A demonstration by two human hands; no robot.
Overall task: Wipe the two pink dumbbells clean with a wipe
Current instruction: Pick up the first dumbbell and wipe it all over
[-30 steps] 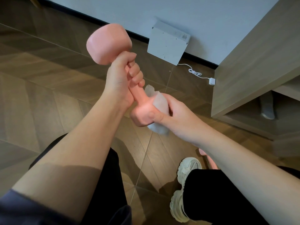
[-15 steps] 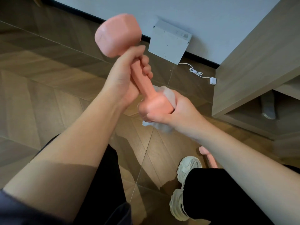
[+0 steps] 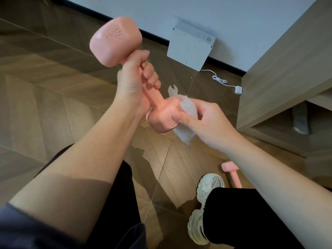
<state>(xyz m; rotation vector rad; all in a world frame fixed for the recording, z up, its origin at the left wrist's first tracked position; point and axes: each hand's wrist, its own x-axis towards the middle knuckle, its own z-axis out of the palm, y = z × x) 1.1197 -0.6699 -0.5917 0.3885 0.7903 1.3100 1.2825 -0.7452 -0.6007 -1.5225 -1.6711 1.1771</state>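
Observation:
My left hand (image 3: 136,81) grips the handle of a pink dumbbell (image 3: 115,41), held up in the air and tilted, its upper head at top left and its lower head near the middle. My right hand (image 3: 206,121) holds a white wipe (image 3: 188,108) against the right side of that lower head, thumb pressing on the head's face. A second pink dumbbell (image 3: 231,173) lies on the floor by my right shoe, mostly hidden behind my right forearm.
A white flat box (image 3: 190,45) leans on the wall, with a white cable and plug (image 3: 238,89) on the wooden floor. A wooden cabinet (image 3: 287,65) stands at the right. My white shoe (image 3: 204,203) and black trousers fill the bottom.
The dumbbell has turned in my left hand, so its upper head faces me more. My right hand with the wipe has shifted from under the lower head to its right side.

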